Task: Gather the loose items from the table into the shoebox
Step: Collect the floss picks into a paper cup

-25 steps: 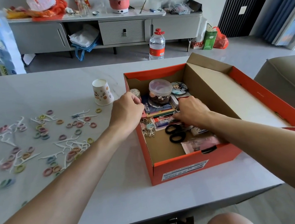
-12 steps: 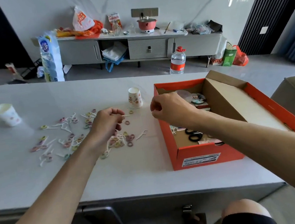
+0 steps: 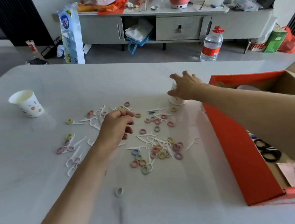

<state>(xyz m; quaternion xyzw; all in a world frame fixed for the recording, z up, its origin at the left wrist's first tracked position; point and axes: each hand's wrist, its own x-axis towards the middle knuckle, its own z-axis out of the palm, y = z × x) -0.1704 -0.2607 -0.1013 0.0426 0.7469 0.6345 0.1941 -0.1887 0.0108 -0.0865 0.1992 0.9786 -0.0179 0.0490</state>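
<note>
White table [image 3: 40, 181] carries the orange shoebox [image 3: 241, 156] at my right. My right hand [image 3: 186, 86] spreads wide over a paper cup [image 3: 176, 101]. My left hand [image 3: 115, 128] curls, fingertips pinched, above scattered hair rings [image 3: 178, 156] and floss picks [image 3: 192, 143]; I cannot tell whether it holds anything.

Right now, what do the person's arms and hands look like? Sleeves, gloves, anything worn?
Left hand and right hand are both bare: no gloves, rings or watch visible. Both forearms are uncovered as far as the frame shows, no sleeves, bands or markings.
</note>
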